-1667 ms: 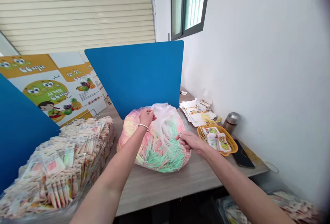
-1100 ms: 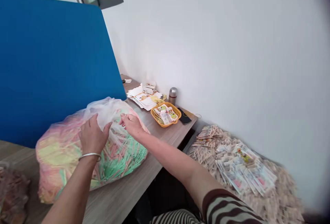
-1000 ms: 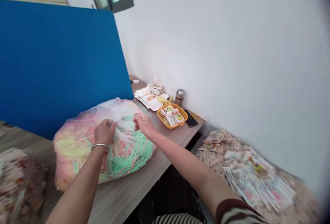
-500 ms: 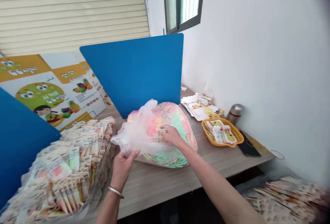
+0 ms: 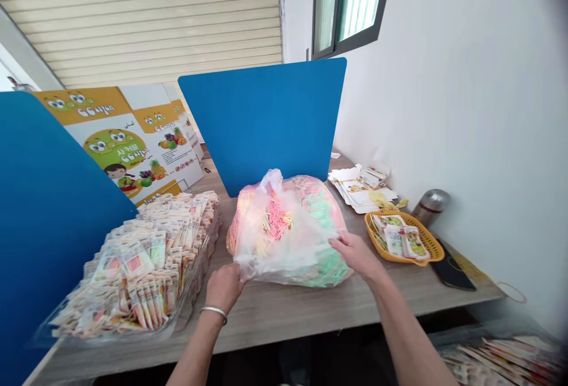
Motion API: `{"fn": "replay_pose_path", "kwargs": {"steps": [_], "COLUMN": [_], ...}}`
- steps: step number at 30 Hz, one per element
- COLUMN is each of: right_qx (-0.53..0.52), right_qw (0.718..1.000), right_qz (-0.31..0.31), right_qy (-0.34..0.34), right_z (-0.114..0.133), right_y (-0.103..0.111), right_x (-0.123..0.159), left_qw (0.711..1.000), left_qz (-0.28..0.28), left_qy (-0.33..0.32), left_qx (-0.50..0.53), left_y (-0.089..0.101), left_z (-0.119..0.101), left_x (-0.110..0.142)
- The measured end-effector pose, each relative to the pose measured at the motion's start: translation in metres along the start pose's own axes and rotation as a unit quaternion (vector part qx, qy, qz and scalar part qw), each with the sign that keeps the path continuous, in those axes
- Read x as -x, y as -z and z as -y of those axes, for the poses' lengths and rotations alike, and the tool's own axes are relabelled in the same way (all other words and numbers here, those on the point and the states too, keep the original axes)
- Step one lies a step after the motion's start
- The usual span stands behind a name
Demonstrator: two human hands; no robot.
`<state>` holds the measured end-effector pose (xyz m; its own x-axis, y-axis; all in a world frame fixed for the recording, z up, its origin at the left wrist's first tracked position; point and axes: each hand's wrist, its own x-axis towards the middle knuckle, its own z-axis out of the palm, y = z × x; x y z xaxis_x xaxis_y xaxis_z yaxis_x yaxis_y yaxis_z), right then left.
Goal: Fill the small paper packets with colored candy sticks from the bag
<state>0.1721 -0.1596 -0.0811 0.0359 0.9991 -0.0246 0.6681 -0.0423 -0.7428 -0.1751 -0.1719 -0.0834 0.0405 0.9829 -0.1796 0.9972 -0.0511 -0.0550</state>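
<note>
A big clear plastic bag [image 5: 306, 250] full of thin pink, green and yellow sticks lies on the wooden table. Its mouth gapes towards me, and loose pink sticks [image 5: 278, 217] show through the opening. My left hand [image 5: 225, 286], with a silver bangle on the wrist, is closed on the bag's near left edge. On the right side, my right hand [image 5: 357, 253] pinches the rim of the same bag between thumb and fingers. The film is stretched between both hands.
To the left stands a clear tray [image 5: 181, 321] heaped with small packets. On the right are a yellow basket [image 5: 437, 251] of packets, a steel flask [image 5: 431, 205], a black phone-like slab [image 5: 452, 270] and flat cartons [image 5: 355, 190]. Blue dividers [image 5: 266, 125] rise behind.
My right hand has left the bag's middle and moved right to its rim. The film is now spread wider, baring the sticks. The view has swung left.
</note>
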Motion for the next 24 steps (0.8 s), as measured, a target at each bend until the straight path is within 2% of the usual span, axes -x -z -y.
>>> {"fn": "replay_pose_path", "kwargs": {"steps": [2, 3, 5, 6, 7, 8, 9, 10, 11, 12, 13, 14, 15, 17, 21, 24], "right_qx": [0.094, 0.134, 0.212, 0.239, 0.252, 0.247, 0.221, 0.179, 0.144, 0.132, 0.163, 0.220, 0.243, 0.286, 0.344, 0.368], "right_qw": [0.989, 0.977, 0.943, 0.929, 0.924, 0.926, 0.937, 0.957, 0.968, 0.971, 0.970, 0.963, 0.960, 0.955, 0.936, 0.923], "right_qz": [-0.011, -0.033, -0.115, -0.164, -0.209, -0.247, -0.260, -0.224, -0.164, -0.094, -0.017, 0.036, 0.050, 0.048, 0.009, 0.024], "right_qy": [-0.109, -0.161, -0.230, -0.229, -0.198, -0.146, -0.074, 0.032, 0.123, 0.173, 0.182, 0.154, 0.129, 0.059, -0.072, -0.114], "right_z": [-0.030, -0.038, -0.033, -0.021, -0.003, 0.019, 0.043, 0.066, 0.086, 0.101, 0.110, 0.111, 0.105, 0.077, 0.006, -0.017], "right_y": [0.024, 0.035, 0.051, 0.055, 0.056, 0.053, 0.046, 0.035, 0.023, 0.009, -0.003, -0.013, -0.020, -0.020, 0.009, 0.024], "right_x": [0.015, 0.022, 0.032, 0.035, 0.035, 0.032, 0.025, 0.016, 0.003, -0.011, -0.025, -0.038, -0.049, -0.062, -0.054, -0.041], "left_qw": [0.999, 0.998, 0.999, 1.000, 0.997, 0.990, 0.975, 0.956, 0.936, 0.923, 0.918, 0.924, 0.935, 0.958, 0.976, 0.990], "left_qz": [0.045, 0.057, 0.028, -0.015, -0.074, -0.140, -0.201, -0.240, -0.253, -0.238, -0.200, -0.164, -0.141, -0.142, -0.197, -0.140], "left_qy": [-0.001, 0.001, 0.012, 0.014, 0.006, -0.019, -0.065, -0.133, -0.206, -0.272, -0.324, -0.334, -0.320, -0.247, -0.091, -0.001], "left_qx": [-0.008, -0.009, -0.018, -0.016, -0.003, 0.025, 0.065, 0.106, 0.134, 0.134, 0.111, 0.087, 0.066, 0.037, 0.006, 0.011], "left_y": [0.001, 0.005, 0.018, 0.028, 0.038, 0.049, 0.058, 0.066, 0.071, 0.073, 0.072, 0.069, 0.064, 0.053, 0.029, 0.013], "left_z": [-0.003, -0.005, -0.007, -0.009, -0.013, -0.019, -0.027, -0.037, -0.048, -0.058, -0.066, -0.071, -0.073, -0.065, -0.024, 0.005], "left_x": [0.006, 0.010, 0.017, 0.020, 0.020, 0.017, 0.011, 0.002, -0.010, -0.023, -0.036, -0.047, -0.056, -0.064, -0.058, -0.055]}}
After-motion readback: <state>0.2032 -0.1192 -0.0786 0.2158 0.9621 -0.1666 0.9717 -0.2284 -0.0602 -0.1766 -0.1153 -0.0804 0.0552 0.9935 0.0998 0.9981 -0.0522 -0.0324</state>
